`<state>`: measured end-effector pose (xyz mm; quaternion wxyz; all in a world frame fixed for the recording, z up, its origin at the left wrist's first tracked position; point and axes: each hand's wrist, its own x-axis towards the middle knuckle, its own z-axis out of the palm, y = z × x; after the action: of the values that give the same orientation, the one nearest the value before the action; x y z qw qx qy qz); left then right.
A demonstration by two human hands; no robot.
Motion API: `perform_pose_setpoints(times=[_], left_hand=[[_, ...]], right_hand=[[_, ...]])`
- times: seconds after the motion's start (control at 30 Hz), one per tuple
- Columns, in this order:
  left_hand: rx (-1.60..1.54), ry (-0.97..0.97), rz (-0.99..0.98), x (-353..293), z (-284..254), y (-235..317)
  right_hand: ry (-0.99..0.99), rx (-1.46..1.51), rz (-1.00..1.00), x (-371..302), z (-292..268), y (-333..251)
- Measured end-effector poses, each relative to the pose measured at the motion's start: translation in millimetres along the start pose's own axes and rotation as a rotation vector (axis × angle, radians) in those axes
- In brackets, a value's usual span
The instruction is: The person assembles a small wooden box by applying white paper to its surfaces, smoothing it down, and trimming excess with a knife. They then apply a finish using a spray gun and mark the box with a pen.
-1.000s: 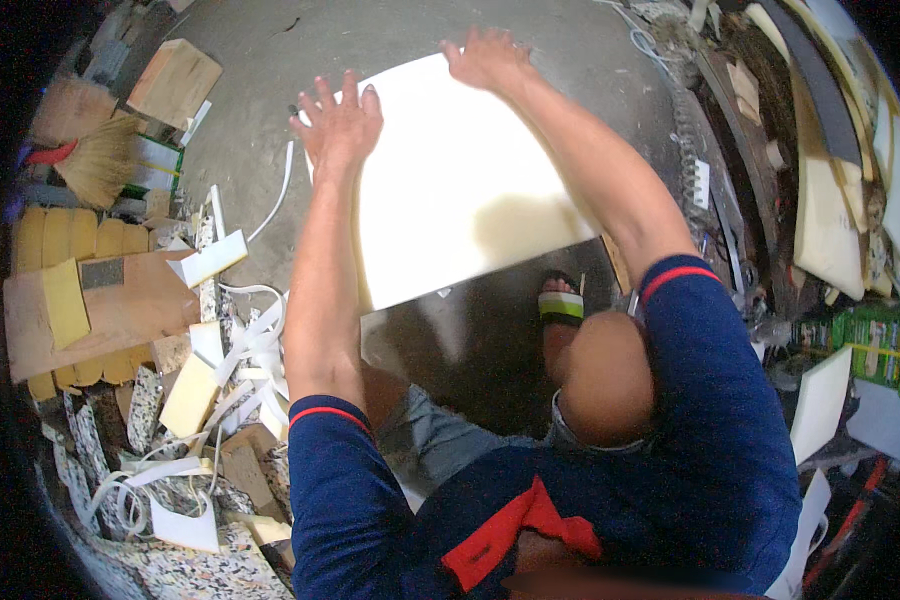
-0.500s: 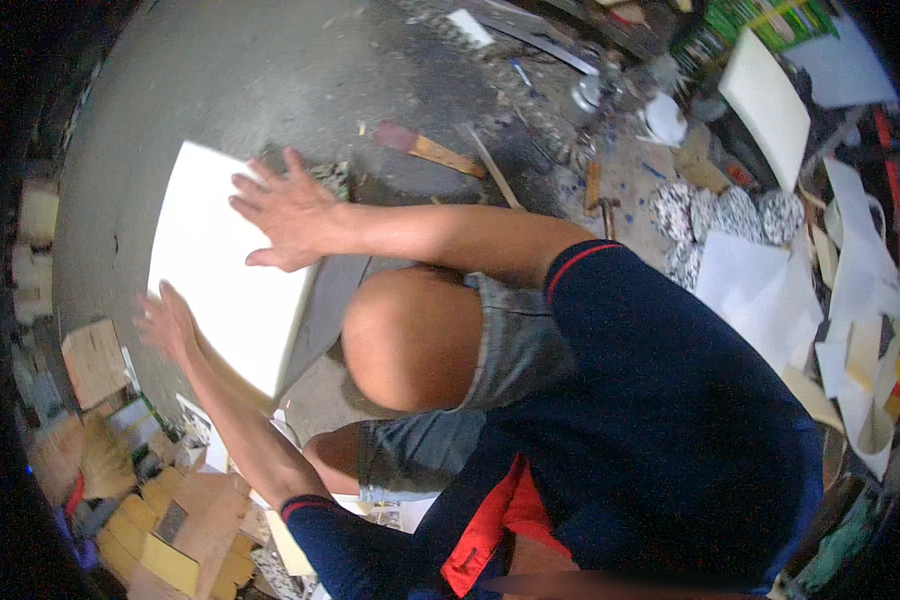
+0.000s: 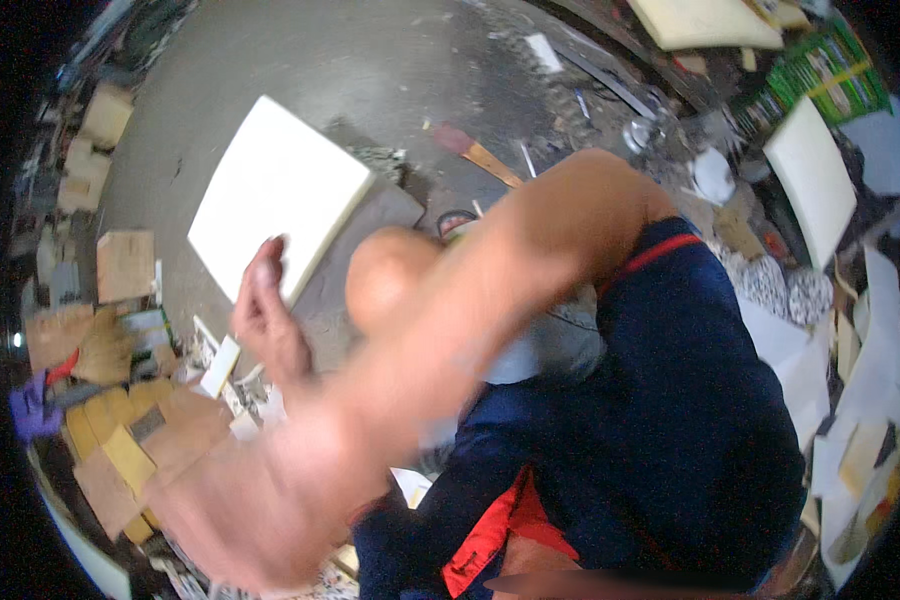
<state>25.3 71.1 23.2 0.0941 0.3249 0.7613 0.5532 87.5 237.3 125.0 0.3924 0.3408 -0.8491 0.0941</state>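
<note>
A thick white slab (image 3: 280,180), which looks like foam, lies on a grey board (image 3: 370,225) on the floor. My left hand (image 3: 270,310) hovers at the slab's near corner, seen edge-on, its fingers loosely stretched and nothing visible in them. Across my body reaches my right arm, bringing my right hand (image 3: 245,510) to the lower left, over my left forearm. Motion smears that hand, so its fingers and anything in them cannot be made out.
A brush with a wooden handle (image 3: 475,155) lies beyond my knee. Foam and cardboard offcuts (image 3: 120,460) pile up at left, near a straw-coloured hand broom (image 3: 105,345). On the right are a leaning cream foam piece (image 3: 813,180), white sheets (image 3: 785,345) and speckled foam lumps (image 3: 808,295).
Both hands have left the slab's top. The right arm has swung across to the lower left, and the left hand has drawn nearer. The view has shifted too.
</note>
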Motion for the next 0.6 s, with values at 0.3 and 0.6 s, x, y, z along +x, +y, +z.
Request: perform_pose_setpoints(times=[0.3, 0.6], left_hand=[[-0.795, -0.684, -0.098, -32.7, 105.8, 129.4], [-0.990, -0.765, -0.168, -36.0, 128.2, 135.1]], right_hand=[[0.129, 0.042, 0.023, -55.3, -92.0, -67.0], [0.115, -0.091, 0.377, -151.6, -163.9, -90.4]])
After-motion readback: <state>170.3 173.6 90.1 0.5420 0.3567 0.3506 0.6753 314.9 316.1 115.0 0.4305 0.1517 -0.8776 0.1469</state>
